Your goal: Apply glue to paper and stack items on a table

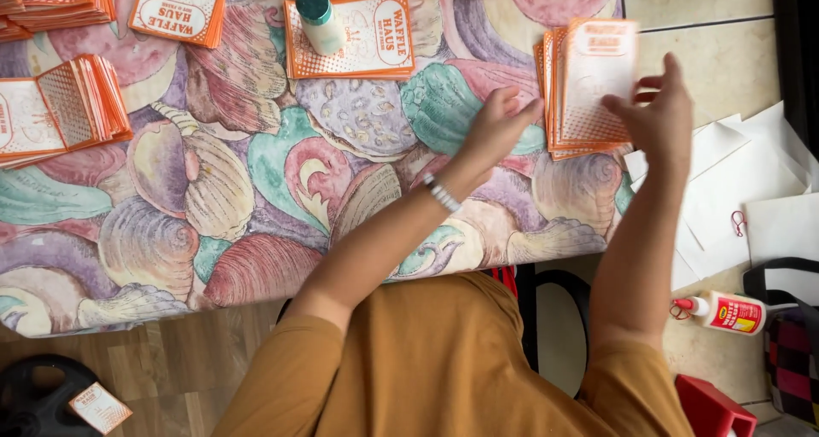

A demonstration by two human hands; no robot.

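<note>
Presently, from the head view: both hands work at the stack of orange-and-white paper sleeves (570, 104) lying at about 2 o'clock on the counter (256, 189), close to its right edge. Left hand (495, 130), fingers loosely curled and clamped on nothing, presses against the stack's left side. Right hand (657, 113) is spread, fingers apart, with the top sleeve (601, 66) tipped up against its fingertips; whether it pinches that sleeve I cannot tell.

Edges and room: the counter's near edge runs from 8 o'clock to 4 o'clock, just above the person's lap. Its right edge sits just beyond the stack, with tiled floor (708, 53) past it. Open shell-patterned cloth lies across the counter's middle and left.

Around: a small bottle with a teal cap (320, 19) stands on another sleeve pile (358, 49) at 12 o'clock, well apart from the hands. More piles at 10 (68, 104) and 11 o'clock (179, 6). White paper sheets (742, 181) lie on the floor at 3 o'clock; a glue bottle (725, 311) lies at 4 o'clock beside a dark bag (789, 352).
</note>
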